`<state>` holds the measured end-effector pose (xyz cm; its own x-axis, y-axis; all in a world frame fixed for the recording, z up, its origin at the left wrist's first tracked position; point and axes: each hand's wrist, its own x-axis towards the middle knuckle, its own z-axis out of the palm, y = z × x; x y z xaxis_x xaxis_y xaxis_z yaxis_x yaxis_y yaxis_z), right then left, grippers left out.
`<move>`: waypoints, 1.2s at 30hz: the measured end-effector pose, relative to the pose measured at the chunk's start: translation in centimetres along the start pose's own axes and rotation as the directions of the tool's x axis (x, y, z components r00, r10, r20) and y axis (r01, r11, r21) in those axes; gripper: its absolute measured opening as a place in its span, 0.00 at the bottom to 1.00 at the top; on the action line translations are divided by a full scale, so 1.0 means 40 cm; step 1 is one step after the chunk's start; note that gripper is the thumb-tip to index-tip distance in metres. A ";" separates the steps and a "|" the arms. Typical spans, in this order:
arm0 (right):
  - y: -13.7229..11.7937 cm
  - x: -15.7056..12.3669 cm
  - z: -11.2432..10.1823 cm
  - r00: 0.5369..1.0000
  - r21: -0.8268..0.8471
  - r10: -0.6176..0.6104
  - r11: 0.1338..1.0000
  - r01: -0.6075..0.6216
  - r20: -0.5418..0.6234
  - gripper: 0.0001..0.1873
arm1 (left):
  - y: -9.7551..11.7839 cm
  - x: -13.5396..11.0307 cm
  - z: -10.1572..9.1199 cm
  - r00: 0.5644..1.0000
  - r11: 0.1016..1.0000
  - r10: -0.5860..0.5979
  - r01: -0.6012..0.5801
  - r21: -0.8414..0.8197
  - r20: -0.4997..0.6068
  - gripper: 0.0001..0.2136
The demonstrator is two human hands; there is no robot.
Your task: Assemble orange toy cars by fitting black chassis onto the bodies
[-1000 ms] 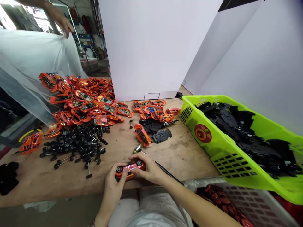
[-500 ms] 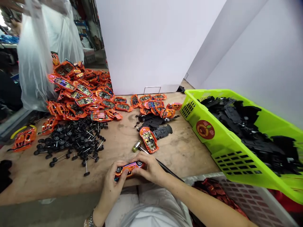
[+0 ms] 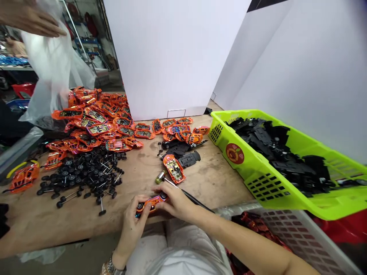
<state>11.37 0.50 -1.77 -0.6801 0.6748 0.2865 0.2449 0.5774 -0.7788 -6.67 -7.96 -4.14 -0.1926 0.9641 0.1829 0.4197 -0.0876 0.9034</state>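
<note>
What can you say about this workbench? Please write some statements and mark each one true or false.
1. The left hand and the right hand hold a small orange toy car. True.
2. The wheels on axles lie in the green basket. False: they lie in a pile on the wooden bench; the basket holds black car bases.
3. A small hammer lies near the right hand. True.
4. A metal watch is on the right wrist. False: it is on the left wrist.
5. Another person's hand is above a clear plastic bag. True.
</note>
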 end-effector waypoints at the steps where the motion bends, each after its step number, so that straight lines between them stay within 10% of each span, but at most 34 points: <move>1: -0.006 0.004 -0.007 0.999 -0.041 -0.015 0.999 0.017 0.041 0.14 | -0.001 0.000 0.000 1.000 1.000 0.006 -0.006 -0.006 -0.001 0.08; 6: -0.015 0.019 -0.025 0.999 -0.075 0.000 0.997 0.004 0.051 0.09 | -0.003 0.011 -0.006 1.000 1.000 -0.009 0.009 -0.028 0.008 0.08; 10: -0.004 0.017 0.016 0.992 0.217 0.099 0.973 -0.079 -0.084 0.17 | 0.002 0.016 0.006 0.990 0.990 -0.042 0.022 -0.141 -0.137 0.17; 15: -0.014 -0.009 0.126 0.916 0.777 0.365 0.621 -0.104 -0.169 0.25 | 0.006 0.002 0.019 0.964 0.956 -0.161 0.099 -0.277 -0.210 0.23; 20: -0.036 -0.031 0.079 0.908 0.517 0.279 0.852 -0.084 -0.313 0.22 | 0.008 0.025 -0.066 0.999 0.982 -0.008 0.015 0.186 -0.042 0.14; 23: -0.026 -0.012 0.030 0.981 0.271 0.113 0.960 -0.067 -0.158 0.24 | 0.009 0.037 -0.083 0.995 0.967 0.053 -0.074 0.243 0.090 0.11; 36: 0.030 0.057 -0.002 0.976 0.383 0.163 0.900 -0.207 0.144 0.24 | -0.022 0.010 -0.019 1.000 0.997 0.000 0.001 0.078 -0.009 0.10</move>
<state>10.17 2.76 -1.99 -0.7234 0.6867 0.0722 0.0965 0.2042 -0.9742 -7.79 -7.70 -4.57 -0.2010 0.9617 0.1864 0.4875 -0.0668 0.8706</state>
